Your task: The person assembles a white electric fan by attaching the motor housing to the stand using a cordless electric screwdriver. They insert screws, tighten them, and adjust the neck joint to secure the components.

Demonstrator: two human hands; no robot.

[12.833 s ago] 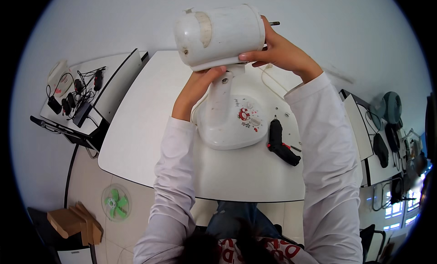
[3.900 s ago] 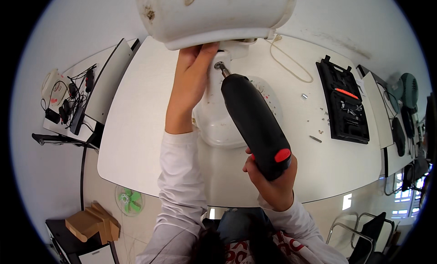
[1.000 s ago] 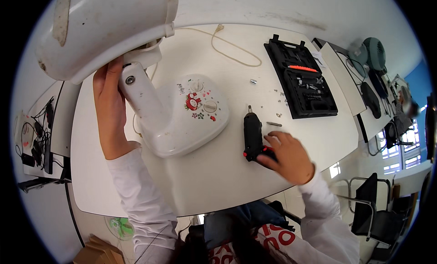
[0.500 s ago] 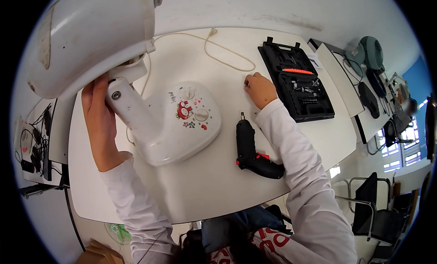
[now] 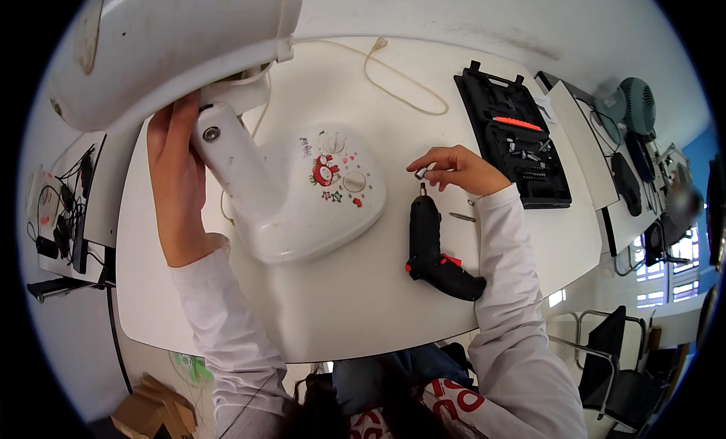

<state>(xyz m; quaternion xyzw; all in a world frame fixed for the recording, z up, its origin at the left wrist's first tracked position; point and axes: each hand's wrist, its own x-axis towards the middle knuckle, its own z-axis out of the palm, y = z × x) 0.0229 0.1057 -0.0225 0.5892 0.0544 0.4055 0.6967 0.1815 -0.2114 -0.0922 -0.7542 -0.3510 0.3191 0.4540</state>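
Note:
A white appliance with a large rounded head (image 5: pixel 181 46), a neck (image 5: pixel 238 155) and a base (image 5: pixel 310 227) with two knobs and cartoon stickers stands on the table's left half. My left hand (image 5: pixel 178 186) grips the upper neck just below the head; some fingers are hidden behind it. Between the fingertips of my right hand (image 5: pixel 469 170) is a small shiny metal socket (image 5: pixel 422 173), just above the tip of a black cordless screwdriver (image 5: pixel 426 231). That tool lies on the table. A slim metal bit (image 5: pixel 463 217) rests beside it, near my right wrist.
An open black tool case (image 5: pixel 488 133) with sockets, bits and an orange-red strip lies at the right. The pale cord (image 5: pixel 404 97) and its plug (image 5: pixel 380 43) run along the back of the white table (image 5: pixel 363 310). A neighbouring table holds a green fan (image 5: pixel 639 106).
My right hand has moved nearer, coming from beside the tool case to the screwdriver's tip. The small metal piece in its fingers and the bit on the table now show. My left hand keeps its grip.

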